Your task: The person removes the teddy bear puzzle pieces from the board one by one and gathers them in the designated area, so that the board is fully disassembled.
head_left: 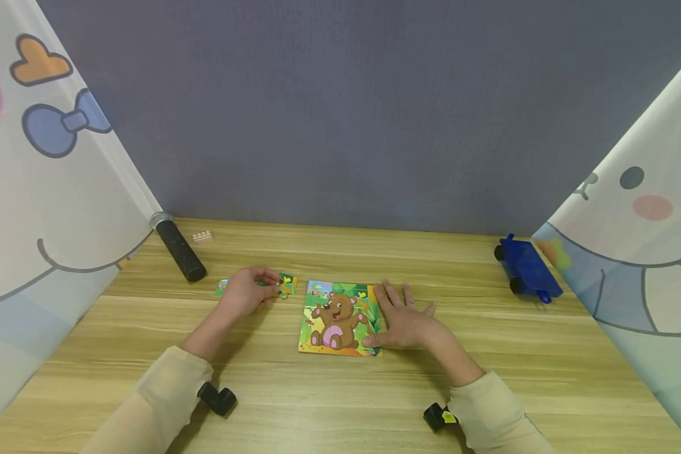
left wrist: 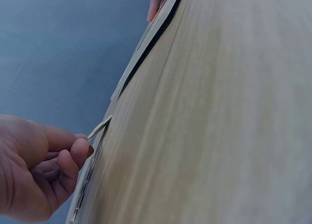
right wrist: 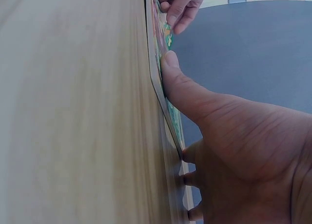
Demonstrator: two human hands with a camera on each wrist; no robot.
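A square picture puzzle (head_left: 333,321) with a cartoon bear lies flat on the wooden table. My left hand (head_left: 250,291) is to its left and pinches a thin puzzle piece (left wrist: 99,128) between thumb and finger. That piece is tilted, with one edge low near the tabletop in the left wrist view. More colourful pieces (head_left: 222,287) lie beneath the left hand, mostly hidden by it. Fingers spread, my right hand (head_left: 405,321) rests at the puzzle's right edge. Its thumb (right wrist: 171,60) lies on the puzzle's surface, and the other fingertips are down beyond the edge.
A black microphone (head_left: 180,249) lies at the back left, beside a small pale pink toy brick (head_left: 202,236). At the back right stands a blue toy cart (head_left: 528,270) with black wheels. A grey panel (head_left: 340,113) closes off the table's back; printed cloths hang on both sides.
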